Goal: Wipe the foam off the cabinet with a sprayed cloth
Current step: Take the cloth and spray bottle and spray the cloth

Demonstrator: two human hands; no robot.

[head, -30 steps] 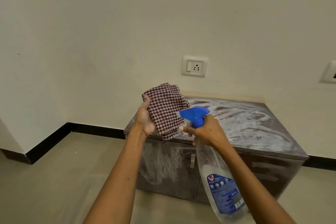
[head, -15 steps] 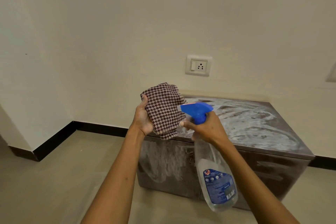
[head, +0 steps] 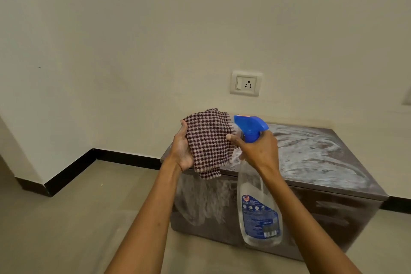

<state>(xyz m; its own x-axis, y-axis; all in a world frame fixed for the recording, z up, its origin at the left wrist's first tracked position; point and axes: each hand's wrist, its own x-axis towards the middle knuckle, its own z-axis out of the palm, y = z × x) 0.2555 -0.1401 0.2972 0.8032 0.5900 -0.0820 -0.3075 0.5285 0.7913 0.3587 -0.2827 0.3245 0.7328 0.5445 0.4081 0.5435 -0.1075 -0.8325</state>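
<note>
My left hand [head: 182, 151] holds up a folded maroon-and-white checked cloth [head: 208, 141] in front of me. My right hand [head: 258, 150] grips the neck of a clear spray bottle [head: 259, 211] with a blue trigger head, its nozzle almost touching the cloth. Behind both stands a low dark cabinet [head: 329, 207]. White foam [head: 309, 151] smears its top, and more foam streaks run down the left part of its front.
The cabinet stands against a cream wall with a white socket plate [head: 245, 83] above it. A black skirting strip [head: 71, 171] runs along the wall's base. Beige floor [head: 66, 229] spreads to the left and in front.
The bottle's trigger head has moved up and closer to the cloth. The view has shifted left, so the cabinet and socket sit further right in frame.
</note>
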